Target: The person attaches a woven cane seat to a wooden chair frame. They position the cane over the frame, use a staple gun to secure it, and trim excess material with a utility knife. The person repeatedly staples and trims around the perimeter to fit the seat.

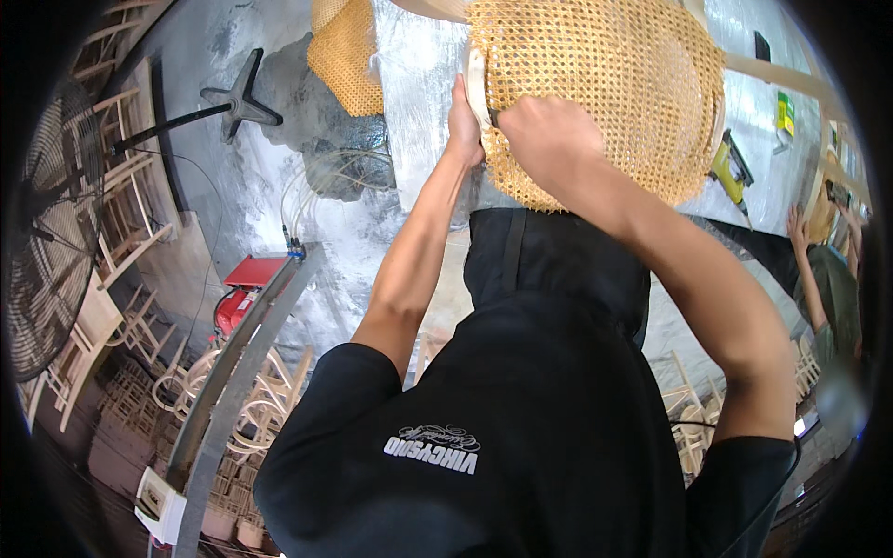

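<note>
A woven cane sheet (605, 102) with frayed edges lies over a pale wooden frame (477, 86), whose curved edge shows at the left of the weave. My left hand (465, 126) grips this edge from the left side, its fingers partly hidden behind the wood. Close beside it, my right hand (551, 139) is closed in a fist over the cane at the frame's edge. A small dark end of something pokes out of the fist toward the wood; the rest is hidden in my fingers.
On the plastic-covered table (419, 102) lies another cane piece (346, 60), left of the work. A yellow-green staple gun (732, 175) rests at the right. Another person's hand (798, 228) is at the far right. A large fan (56, 223) and red machine (244, 293) stand left.
</note>
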Available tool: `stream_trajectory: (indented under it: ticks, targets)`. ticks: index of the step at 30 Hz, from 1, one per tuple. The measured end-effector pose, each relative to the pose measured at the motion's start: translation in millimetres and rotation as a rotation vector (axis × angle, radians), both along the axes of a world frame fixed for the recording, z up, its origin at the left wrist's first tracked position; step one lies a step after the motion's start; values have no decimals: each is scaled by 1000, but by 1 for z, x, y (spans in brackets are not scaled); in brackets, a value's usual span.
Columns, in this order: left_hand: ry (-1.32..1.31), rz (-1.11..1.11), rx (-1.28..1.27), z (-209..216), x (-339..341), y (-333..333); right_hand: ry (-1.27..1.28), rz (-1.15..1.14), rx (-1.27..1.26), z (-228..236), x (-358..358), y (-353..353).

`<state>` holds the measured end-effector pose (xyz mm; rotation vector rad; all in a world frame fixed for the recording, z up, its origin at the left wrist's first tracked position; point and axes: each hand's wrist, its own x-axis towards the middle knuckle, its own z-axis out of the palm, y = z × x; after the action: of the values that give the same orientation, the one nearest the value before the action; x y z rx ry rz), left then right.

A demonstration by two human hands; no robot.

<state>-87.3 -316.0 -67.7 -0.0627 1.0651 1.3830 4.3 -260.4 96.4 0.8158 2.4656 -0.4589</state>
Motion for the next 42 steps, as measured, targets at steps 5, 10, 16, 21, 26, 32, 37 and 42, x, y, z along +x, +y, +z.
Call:
stream_trajectory:
  ticks: [5,10,16,21,26,32,37,42]
  targets:
    - [-47,-12,51,1,-2,1,99,17,82,-5,0,5]
    - [7,19,94,6,6,2,149,48,52,5,16,22]
    - [-28,12,116,5,5,3,214,-98,21,1,58,4]
    - [27,16,77,-2,0,-2,496,-334,-45,15,118,10]
    - [268,-99,16,3,-6,-14,658,-702,-73,-2,177,-22]
    - [817,-155,-28,28,8,-4,637,-893,-67,-23,226,-53]
    - [839,-176,-50,26,1,-5,691,-930,-87,-26,248,-49]
    - [770,-240,-42,35,1,-4,679,-968,-102,-23,268,-46]
